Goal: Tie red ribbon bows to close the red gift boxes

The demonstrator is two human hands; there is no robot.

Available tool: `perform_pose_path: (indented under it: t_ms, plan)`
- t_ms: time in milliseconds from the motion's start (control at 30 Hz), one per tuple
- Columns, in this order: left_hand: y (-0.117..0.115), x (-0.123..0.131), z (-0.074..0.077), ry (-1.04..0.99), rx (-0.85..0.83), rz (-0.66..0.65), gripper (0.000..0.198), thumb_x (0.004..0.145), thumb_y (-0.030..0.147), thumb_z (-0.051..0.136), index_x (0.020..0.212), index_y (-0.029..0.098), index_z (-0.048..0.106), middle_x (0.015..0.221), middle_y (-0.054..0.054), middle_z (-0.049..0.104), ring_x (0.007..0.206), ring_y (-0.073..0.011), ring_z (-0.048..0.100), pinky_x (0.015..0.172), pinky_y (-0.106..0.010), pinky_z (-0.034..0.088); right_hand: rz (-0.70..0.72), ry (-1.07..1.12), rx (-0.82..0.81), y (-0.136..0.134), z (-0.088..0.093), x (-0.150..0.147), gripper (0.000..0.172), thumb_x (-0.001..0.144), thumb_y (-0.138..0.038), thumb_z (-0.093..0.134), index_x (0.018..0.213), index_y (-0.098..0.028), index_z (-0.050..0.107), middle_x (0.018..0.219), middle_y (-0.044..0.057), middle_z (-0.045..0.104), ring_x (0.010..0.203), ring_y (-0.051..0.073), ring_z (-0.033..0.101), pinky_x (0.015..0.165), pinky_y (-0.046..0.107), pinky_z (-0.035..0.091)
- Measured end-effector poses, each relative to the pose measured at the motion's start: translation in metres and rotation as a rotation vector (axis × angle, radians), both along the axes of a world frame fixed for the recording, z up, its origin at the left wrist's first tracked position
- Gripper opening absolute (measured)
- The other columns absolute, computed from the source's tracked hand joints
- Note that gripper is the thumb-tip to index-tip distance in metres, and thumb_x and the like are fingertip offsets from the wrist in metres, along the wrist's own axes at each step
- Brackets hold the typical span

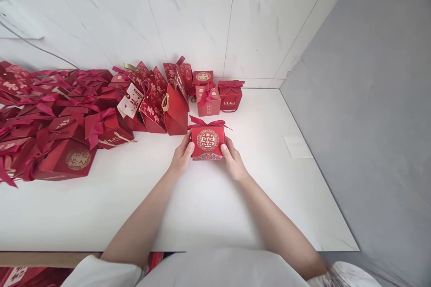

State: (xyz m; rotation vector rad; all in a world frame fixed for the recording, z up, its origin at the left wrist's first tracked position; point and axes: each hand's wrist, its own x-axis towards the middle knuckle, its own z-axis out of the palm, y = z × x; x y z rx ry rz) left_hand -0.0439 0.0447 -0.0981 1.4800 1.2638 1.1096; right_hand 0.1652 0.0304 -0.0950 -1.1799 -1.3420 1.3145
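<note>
A small red gift box (208,141) with a round gold emblem on its front and a red ribbon bow on top is held between my two hands over the white table. My left hand (182,154) grips its left side, thumb on the front edge. On the opposite side my right hand (233,157) clasps it the same way. The fingers behind the box are mostly hidden. Just beyond it stand a red ribboned box (208,101) and a darker red box with a bow (230,97).
Many red gift boxes (67,157) crowd the left of the white table (208,210). Several tent-shaped red boxes (177,112) stand near the tiled wall (188,18). A white slip (298,147) lies at right, before the grey wall (370,98). More red items (37,276) sit below the front edge.
</note>
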Motion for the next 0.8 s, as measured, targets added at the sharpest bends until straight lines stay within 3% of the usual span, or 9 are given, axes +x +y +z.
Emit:
perform_pose_path:
  t_ms: [367, 567, 700, 800]
  plan:
    - [0.004, -0.004, -0.004, -0.005, 0.056, -0.015, 0.072, 0.093, 0.065, 0.045, 0.148, 0.018, 0.043, 0.150, -0.013, 0.051, 0.139, -0.0318, 0.046, 0.115, -0.045, 0.037, -0.003, 0.015, 0.016, -0.001, 0.003, -0.001, 0.059, 0.096, -0.061, 0.047, 0.144, -0.027, 0.045, 0.145, 0.005, 0.056, 0.135, 0.027, 0.052, 0.114, 0.046, 0.039]
    - [0.013, -0.019, -0.004, -0.034, 0.021, -0.097, 0.075, 0.091, 0.066, 0.049, 0.148, 0.017, 0.044, 0.131, -0.014, 0.065, 0.117, -0.0316, 0.063, 0.092, -0.041, 0.054, -0.002, -0.039, -0.027, -0.002, 0.003, 0.000, 0.059, 0.095, -0.064, 0.045, 0.139, -0.026, 0.049, 0.138, 0.007, 0.062, 0.129, 0.029, 0.057, 0.110, 0.047, 0.043]
    - [0.013, -0.024, 0.001, -0.026, 0.059, -0.207, 0.076, 0.090, 0.067, 0.051, 0.149, 0.019, 0.045, 0.139, -0.013, 0.060, 0.127, -0.0342, 0.056, 0.103, -0.043, 0.047, -0.019, -0.068, -0.057, -0.005, 0.006, -0.001, 0.058, 0.094, -0.064, 0.045, 0.141, -0.029, 0.046, 0.137, 0.006, 0.063, 0.126, 0.029, 0.059, 0.107, 0.048, 0.045]
    - [0.010, -0.025, 0.004, -0.015, 0.072, -0.293, 0.082, 0.089, 0.069, 0.050, 0.153, 0.020, 0.039, 0.141, -0.015, 0.059, 0.116, -0.0348, 0.062, 0.098, -0.044, 0.050, -0.027, -0.070, -0.058, -0.006, 0.007, -0.002, 0.057, 0.095, -0.065, 0.044, 0.139, -0.030, 0.048, 0.136, 0.005, 0.063, 0.125, 0.028, 0.060, 0.107, 0.047, 0.046]
